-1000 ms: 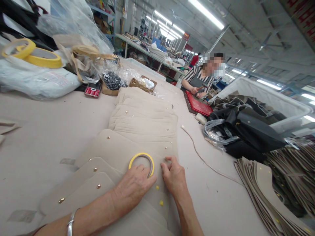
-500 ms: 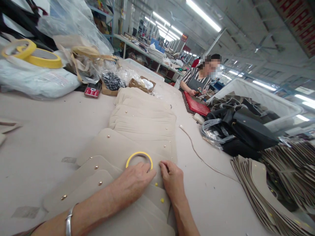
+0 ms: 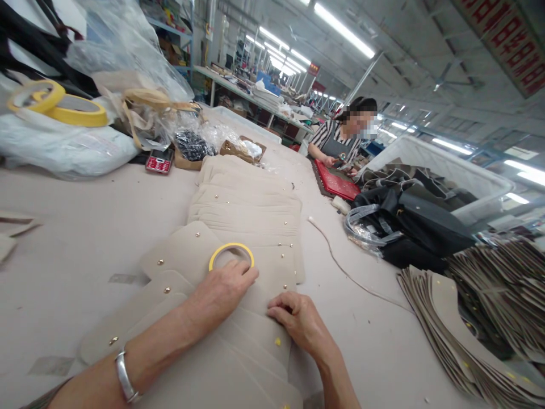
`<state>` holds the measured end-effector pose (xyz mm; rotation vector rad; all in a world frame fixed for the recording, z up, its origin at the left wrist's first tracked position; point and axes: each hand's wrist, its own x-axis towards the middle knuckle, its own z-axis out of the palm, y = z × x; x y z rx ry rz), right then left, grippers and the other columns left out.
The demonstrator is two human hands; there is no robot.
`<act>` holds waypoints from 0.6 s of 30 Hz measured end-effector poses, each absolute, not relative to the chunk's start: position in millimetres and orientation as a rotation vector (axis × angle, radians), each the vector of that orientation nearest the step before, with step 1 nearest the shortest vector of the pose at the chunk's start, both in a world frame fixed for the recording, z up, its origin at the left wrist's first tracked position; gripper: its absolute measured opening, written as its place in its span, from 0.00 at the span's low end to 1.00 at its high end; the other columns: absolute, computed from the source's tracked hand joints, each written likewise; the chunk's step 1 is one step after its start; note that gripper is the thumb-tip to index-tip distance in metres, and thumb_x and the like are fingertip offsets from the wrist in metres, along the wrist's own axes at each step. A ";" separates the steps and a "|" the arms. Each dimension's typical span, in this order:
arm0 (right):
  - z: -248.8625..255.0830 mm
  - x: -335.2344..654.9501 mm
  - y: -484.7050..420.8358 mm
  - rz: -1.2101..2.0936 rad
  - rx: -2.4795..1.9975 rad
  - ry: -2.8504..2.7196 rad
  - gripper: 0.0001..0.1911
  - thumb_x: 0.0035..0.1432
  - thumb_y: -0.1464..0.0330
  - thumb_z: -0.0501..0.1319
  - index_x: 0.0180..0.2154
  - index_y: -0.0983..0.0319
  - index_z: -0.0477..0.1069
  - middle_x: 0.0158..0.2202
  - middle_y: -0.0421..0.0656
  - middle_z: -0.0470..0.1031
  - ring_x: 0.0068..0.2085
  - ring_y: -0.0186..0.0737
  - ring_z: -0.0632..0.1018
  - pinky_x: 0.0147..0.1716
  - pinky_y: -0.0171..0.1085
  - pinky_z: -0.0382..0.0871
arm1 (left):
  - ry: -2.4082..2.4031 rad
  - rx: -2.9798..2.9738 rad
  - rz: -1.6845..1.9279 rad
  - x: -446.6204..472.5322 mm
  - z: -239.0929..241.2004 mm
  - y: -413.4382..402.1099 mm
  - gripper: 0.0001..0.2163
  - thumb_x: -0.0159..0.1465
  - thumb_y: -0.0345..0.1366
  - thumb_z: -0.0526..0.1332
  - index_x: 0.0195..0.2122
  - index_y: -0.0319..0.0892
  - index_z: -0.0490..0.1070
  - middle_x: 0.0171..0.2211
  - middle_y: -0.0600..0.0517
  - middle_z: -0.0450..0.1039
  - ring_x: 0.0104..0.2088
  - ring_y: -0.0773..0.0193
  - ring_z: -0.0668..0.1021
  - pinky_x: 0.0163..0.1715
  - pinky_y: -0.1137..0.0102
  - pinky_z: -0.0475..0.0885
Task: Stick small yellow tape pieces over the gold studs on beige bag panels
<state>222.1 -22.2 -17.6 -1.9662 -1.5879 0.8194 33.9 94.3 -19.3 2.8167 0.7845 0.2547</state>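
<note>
My left hand lies on a small roll of yellow tape, its fingers curled over the near side of the ring. The roll rests on a row of overlapping beige leather panels with brass studs, spread along the table. My right hand sits just to the right, fingertips pinched together against a panel's edge near a small yellow tape dot. Nothing nameable shows in that pinch. A silver bangle is on my left wrist.
A co-worker sits at the far right by a red mat. Black bags and a white bin fill the right. Stacked cut pieces fan out near right. Plastic bags, larger tape rolls and a red phone lie far left.
My left hand has slid the tape roll a little left and away along the panels. My right hand has drawn back toward me and closed its fingertips on the panel edge.
</note>
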 end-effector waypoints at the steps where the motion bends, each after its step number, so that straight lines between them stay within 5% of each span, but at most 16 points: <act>1: -17.7 221.2 -23.7 0.784 -1.966 -1.599 0.07 0.57 0.72 0.62 0.29 0.59 0.79 0.28 0.37 0.79 0.31 0.35 0.77 0.32 0.30 0.65 | 0.796 2.824 0.265 34.4 -18.3 96.0 0.06 0.69 0.28 0.51 0.39 0.42 0.67 0.37 0.49 0.71 0.39 0.58 0.72 0.35 0.66 0.66; 13: -16.9 225.7 -32.3 0.643 -1.983 -1.700 0.09 0.61 0.69 0.58 0.35 0.57 0.78 0.33 0.40 0.79 0.35 0.38 0.78 0.38 0.34 0.68 | 0.838 2.911 0.015 34.4 -3.4 95.9 0.10 0.65 0.23 0.51 0.39 0.40 0.68 0.37 0.46 0.72 0.39 0.55 0.73 0.36 0.64 0.69; 16: -11.6 226.4 -46.9 0.721 -1.944 -1.497 0.11 0.60 0.68 0.59 0.43 0.58 0.77 0.36 0.41 0.79 0.36 0.39 0.78 0.38 0.35 0.70 | 0.812 2.929 0.013 31.2 -6.2 95.4 0.09 0.65 0.23 0.51 0.39 0.40 0.68 0.37 0.46 0.72 0.39 0.54 0.73 0.36 0.63 0.69; 18: -5.6 222.7 -65.6 0.750 -1.964 -1.451 0.22 0.54 0.69 0.64 0.52 0.57 0.72 0.42 0.43 0.78 0.40 0.42 0.78 0.40 0.37 0.72 | 0.782 2.946 0.037 30.1 -9.3 96.6 0.08 0.65 0.23 0.52 0.38 0.40 0.68 0.37 0.46 0.72 0.39 0.54 0.72 0.36 0.63 0.68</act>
